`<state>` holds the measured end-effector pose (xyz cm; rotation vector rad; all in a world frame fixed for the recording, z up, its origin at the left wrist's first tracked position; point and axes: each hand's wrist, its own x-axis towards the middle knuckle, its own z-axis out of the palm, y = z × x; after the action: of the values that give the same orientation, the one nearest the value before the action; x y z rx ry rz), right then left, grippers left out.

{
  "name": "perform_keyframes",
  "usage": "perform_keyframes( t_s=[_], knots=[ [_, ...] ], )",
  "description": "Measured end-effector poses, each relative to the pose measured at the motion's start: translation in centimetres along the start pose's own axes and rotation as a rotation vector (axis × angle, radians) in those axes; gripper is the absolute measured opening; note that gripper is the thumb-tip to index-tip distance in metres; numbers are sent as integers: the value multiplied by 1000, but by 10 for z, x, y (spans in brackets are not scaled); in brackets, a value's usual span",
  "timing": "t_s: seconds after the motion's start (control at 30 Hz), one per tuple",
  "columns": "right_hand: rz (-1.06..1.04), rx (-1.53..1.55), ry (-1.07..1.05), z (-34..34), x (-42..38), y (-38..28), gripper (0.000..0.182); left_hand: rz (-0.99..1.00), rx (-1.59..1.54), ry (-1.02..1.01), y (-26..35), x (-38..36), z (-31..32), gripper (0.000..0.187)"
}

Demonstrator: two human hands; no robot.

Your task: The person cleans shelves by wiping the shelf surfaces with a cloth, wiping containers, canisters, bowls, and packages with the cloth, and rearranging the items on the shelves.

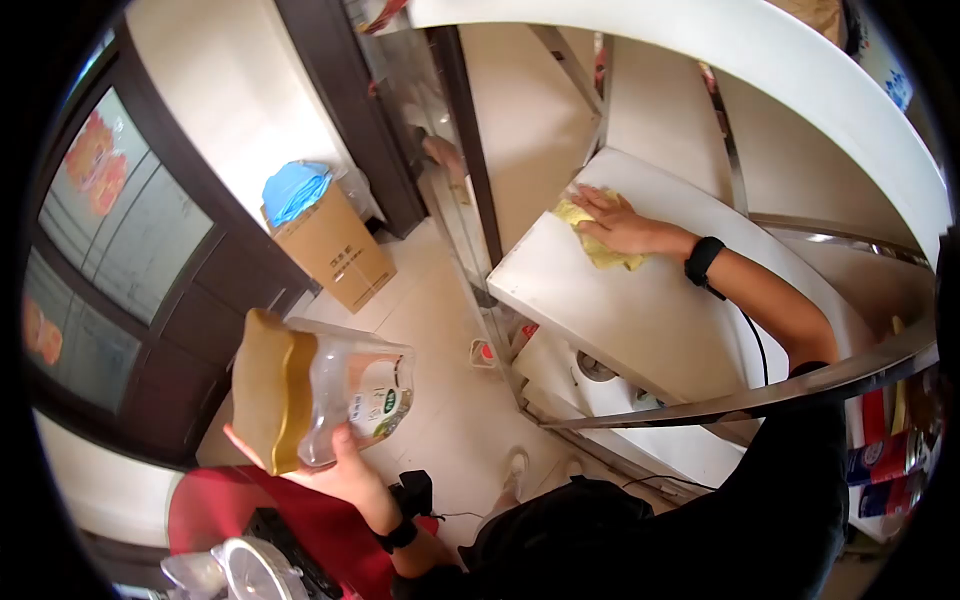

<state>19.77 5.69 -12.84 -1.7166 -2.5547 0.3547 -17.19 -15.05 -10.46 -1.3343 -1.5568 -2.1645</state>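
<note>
My left hand (345,480) is wrapped round a clear plastic container (335,375) with a gold, wavy-edged end and a printed label on its side. It is held tilted, out to the left above the floor. At the right, my right hand (622,228) lies on a yellow cloth (605,258), its fingers stretched forward and pressing it down. The cloth rests on the white shelf top (655,300) inside a metal-framed curved stand, near its far left corner.
A curved metal rail (720,405) passes just below my right arm. A cardboard box (335,250) with a blue bag stands by the wall. Red fabric (215,510) and clear plastic items lie lower left. Cans (890,460) sit at the far right.
</note>
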Motion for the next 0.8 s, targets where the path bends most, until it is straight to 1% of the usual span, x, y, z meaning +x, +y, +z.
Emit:
perform_keyframes(
  t_s=[0.03,0.1,0.13,0.17,0.23,0.27,0.3,0.4,0.47,0.5,0.53,0.57,0.6,0.63,0.7,0.77,0.8],
  knots=[
    [-51,-18,-21,5,8,-13,60,-8,-44,5,3,-3,-1,103],
    [-144,-50,-58,14,20,-42,63,-2,6,-14,-3,-11,-11,105],
    [-222,-46,-105,10,15,-63,67,-14,-27,-11,-2,-15,-11,107],
    [-296,-49,-67,21,15,-71,66,-33,-43,-18,-3,-20,-13,108],
    [-366,-55,-61,27,8,-84,67,-73,-87,-39,-2,-30,-14,108],
    [-405,-26,-69,28,-2,-92,64,-119,-128,-49,0,-35,-13,107],
    [-441,1,-74,26,-15,-101,62,-121,-139,-62,-1,-37,-10,107],
    [-733,-115,2,37,-40,-101,53,-109,-158,-117,-4,-45,7,105],
    [-805,-84,-36,28,-51,-92,51,-53,-137,-160,-4,-46,21,106],
    [-843,-63,-54,23,-58,-90,50,-67,-186,-242,-5,-47,27,108],
    [-807,91,-82,5,-70,-92,48,-82,-233,-319,-4,-49,32,109],
    [-712,278,-73,-8,-79,-86,47,-100,-275,-391,-2,-51,37,111],
    [-618,462,-68,-18,-88,-75,46,-157,-383,-426,8,-54,46,115],
    [-518,644,-63,-28,-98,-63,46,-75,-367,-501,-4,-58,52,118],
    [-229,563,202,-50,-118,-42,42,-17,-468,-612,-7,-62,67,116],
    [202,640,190,-92,-153,-49,41,175,-515,-687,-11,-61,85,116],
    [183,585,304,-93,-165,-36,41,266,-541,-731,-11,-62,91,115]
  ],
)
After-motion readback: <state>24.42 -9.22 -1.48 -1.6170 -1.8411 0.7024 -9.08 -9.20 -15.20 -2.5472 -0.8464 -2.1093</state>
